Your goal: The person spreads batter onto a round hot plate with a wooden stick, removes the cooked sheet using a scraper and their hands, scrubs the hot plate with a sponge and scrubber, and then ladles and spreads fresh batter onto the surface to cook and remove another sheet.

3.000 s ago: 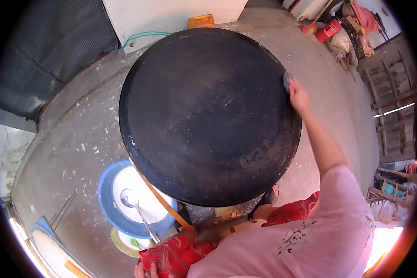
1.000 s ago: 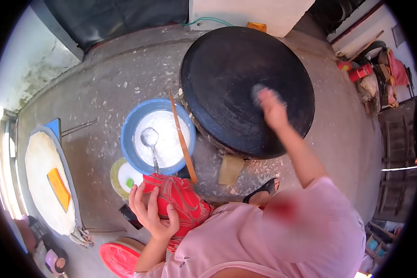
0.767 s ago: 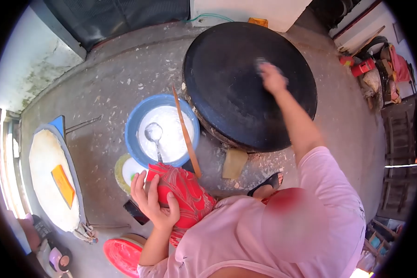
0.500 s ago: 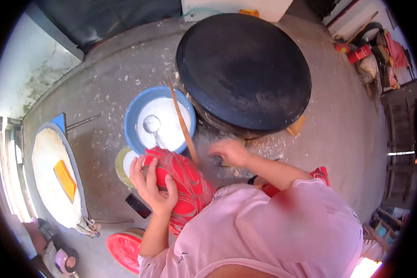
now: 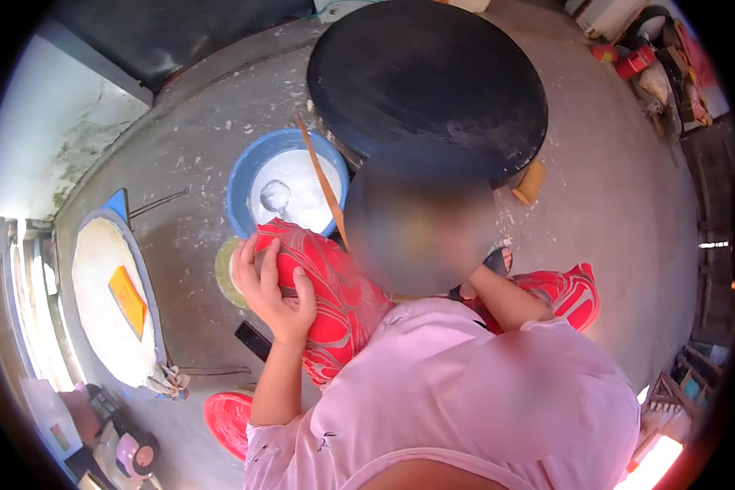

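Note:
My left hand (image 5: 271, 290) rests with spread fingers on my raised knee in red patterned trousers (image 5: 327, 286). Just beyond that knee stands a blue basin (image 5: 241, 180) of white batter-like liquid (image 5: 306, 188), with a ladle (image 5: 274, 196) lying in it. A long flat wooden stick (image 5: 322, 175) leans across the basin's right side. My right forearm (image 5: 506, 294) reaches forward from my lap into a large blurred patch, which hides the right hand and anything it holds. Ahead is a big round black griddle (image 5: 433, 73), its near edge partly covered by the blur.
On the left is a round pale-topped stand (image 5: 110, 302) carrying a yellow-orange object (image 5: 128, 300). A phone (image 5: 253, 339) and a red stool-like object (image 5: 230, 420) are on the floor by my left side. A yellowish block (image 5: 529, 183) sits under the griddle's right edge. Assorted items (image 5: 661, 65) are piled at far right.
My right hand, seen before low near the griddle's front, has gone behind the blurred patch, and my right elbow has shifted. My view has tilted slightly; the left hand stays on the knee.

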### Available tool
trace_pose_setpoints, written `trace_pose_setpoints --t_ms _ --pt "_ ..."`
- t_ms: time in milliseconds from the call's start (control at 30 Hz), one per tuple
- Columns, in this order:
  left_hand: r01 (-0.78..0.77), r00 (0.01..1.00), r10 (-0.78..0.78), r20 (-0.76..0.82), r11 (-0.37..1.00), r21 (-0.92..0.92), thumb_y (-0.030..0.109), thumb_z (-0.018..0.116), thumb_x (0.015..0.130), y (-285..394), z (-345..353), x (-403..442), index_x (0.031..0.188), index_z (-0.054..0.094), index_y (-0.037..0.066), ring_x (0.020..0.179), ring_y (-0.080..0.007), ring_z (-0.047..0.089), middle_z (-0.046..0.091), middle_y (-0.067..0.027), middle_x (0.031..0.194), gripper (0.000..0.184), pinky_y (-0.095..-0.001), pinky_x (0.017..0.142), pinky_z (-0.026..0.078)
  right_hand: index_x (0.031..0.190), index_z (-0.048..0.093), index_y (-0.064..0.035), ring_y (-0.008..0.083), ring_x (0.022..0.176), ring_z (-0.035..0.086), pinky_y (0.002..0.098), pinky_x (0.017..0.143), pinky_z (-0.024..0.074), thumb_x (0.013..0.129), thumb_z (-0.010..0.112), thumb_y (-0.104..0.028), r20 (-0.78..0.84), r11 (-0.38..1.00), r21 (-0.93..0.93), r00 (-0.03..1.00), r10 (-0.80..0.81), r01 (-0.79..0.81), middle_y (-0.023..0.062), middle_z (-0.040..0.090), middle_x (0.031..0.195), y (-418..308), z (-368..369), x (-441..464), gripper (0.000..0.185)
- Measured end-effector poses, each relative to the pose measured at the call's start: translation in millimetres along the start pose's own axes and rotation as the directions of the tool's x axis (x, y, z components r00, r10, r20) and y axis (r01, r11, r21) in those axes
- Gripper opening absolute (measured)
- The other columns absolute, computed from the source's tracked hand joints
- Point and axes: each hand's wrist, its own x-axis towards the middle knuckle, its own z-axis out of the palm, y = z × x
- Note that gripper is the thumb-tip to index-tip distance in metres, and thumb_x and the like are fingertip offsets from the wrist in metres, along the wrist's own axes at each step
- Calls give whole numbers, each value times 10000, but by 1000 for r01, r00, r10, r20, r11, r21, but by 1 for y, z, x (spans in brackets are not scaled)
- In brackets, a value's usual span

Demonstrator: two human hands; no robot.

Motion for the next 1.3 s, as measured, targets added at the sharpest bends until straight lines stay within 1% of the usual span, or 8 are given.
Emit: trace_pose_setpoints --t_ms 133,300,567,733,833,900,1100,1300 --pt "36 999 -37 -14 996 -83 63 521 690 -4 -5 -4 1141 528 -8 1194 -328 349 397 -175 1278 456 -389 957 302 1098 538 -10 237 913 600 350 777 476 785 639 -259 394 925 356 919 -20 -132 141 596 1048 -96 35 14 412" --pt "47 996 -58 -73 987 -152 104 551 678 -15 -6 -8 1134 522 -35 1145 -364 381 405 -211 1248 478 -421 930 325 1266 323 -14 214 931 567 355 827 458 715 735 -323 679 764 126 617 398 -632 149 504 1141 -181 93 32 754" --pt "110 972 -167 -167 945 -308 54 496 728 -33 -10 -18 1152 505 -45 1159 -320 382 391 -198 1270 435 -391 946 315 1120 436 -77 141 723 600 260 610 496 847 591 -121 665 606 576 746 43 -549 46 588 818 -176 75 42 317" --pt "499 686 -728 17 453 -739 80 466 818 -86 15 -32 1164 505 -26 1160 -215 407 436 -168 1255 364 -331 944 328 1084 451 -64 114 640 577 227 532 454 894 521 -161 682 720 483 730 49 -499 37 585 784 -216 -12 30 225" --pt "905 399 -888 228 342 -254 195 524 835 -173 87 -87 1187 493 -6 1046 -208 500 510 -170 1182 407 -321 872 381 1045 466 -70 88 509 521 217 454 420 918 460 -165 600 826 436 799 29 -358 43 594 759 -199 -40 37 159" --pt "969 13 -775 632 -147 -200 289 506 862 -184 107 -94 1139 500 -24 880 -211 560 567 -155 1066 418 -349 843 407 1019 461 -78 75 479 484 205 419 381 918 447 -143 503 809 471 860 81 -352 34 586 748 -205 -64 21 121" --pt "557 217 -94 972 -805 -202 359 377 918 -202 130 -71 1014 497 -25 724 -201 562 587 -118 893 413 -400 778 466 998 455 -73 46 475 447 173 411 340 927 415 -123 473 902 330 876 95 -277 16 575 744 -197 -137 -14 96" --pt "508 69 -298 952 -811 -291 263 352 944 -226 171 -51 1045 430 -16 490 -123 445 565 -100 789 307 -240 421 392 976 490 -64 35 488 440 171 435 349 930 416 -121 356 897 313 914 194 -313 -2 571 729 -186 -161 -33 105"
